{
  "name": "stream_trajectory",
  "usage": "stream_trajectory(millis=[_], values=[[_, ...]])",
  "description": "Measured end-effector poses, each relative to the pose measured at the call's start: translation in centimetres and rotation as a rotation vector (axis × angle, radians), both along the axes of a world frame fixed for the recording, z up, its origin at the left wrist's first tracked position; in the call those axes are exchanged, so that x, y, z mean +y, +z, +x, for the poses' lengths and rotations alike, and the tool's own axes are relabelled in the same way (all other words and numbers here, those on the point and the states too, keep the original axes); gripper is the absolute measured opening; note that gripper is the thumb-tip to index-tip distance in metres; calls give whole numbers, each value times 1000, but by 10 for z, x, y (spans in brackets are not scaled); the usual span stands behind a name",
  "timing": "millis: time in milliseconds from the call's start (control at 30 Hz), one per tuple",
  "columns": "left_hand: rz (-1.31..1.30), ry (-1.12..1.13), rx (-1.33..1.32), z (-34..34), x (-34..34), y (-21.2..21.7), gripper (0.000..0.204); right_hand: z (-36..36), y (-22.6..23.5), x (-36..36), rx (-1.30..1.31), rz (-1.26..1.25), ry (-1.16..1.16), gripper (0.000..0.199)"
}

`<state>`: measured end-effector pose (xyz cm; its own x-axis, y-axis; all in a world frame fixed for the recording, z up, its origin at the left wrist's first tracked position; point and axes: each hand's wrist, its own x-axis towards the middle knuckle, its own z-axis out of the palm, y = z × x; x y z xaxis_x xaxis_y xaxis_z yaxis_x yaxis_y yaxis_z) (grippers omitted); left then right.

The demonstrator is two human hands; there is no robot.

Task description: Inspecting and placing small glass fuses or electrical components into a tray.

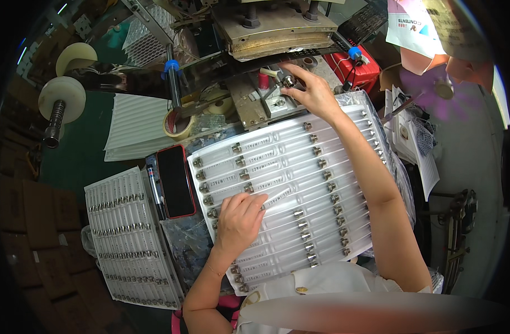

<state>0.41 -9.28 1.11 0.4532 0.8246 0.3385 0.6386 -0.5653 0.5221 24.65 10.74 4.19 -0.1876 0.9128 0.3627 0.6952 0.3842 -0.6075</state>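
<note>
Two hands are at work over a ribbed white tray [344,183] of clear tubes with metal caps, which lies tilted on the bench in front of the person. The left hand [241,214] rests on the tray's middle rows, fingers together and curled down onto one clear tube [277,192], apparently to lift it out of its groove. The right hand [313,92] reaches past the tray's far edge to the metal fixture [277,103] under the press head [277,28]; thumb and forefinger are pinched on a small metal cap [289,81], seemingly seating it there. A second tray [129,234], filled, lies well apart at left. A phone in a red case [176,181] and a pen [154,189] lie between the trays, and a tape roll [177,122] sits beyond them.
</note>
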Motion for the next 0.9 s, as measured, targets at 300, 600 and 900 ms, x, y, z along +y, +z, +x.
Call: stream_trajectory(millis=[300, 600, 900], values=[[9, 12, -30, 3, -4, 0, 35, 5, -3, -4, -45, 9, -35, 65], [-28, 77, 27, 1, 4, 2, 39, 41, 23, -114, -83, -44, 215, 54], [59, 142, -53, 8, -32, 29, 34, -3, -32, -200, -389, 268, 546, 36]])
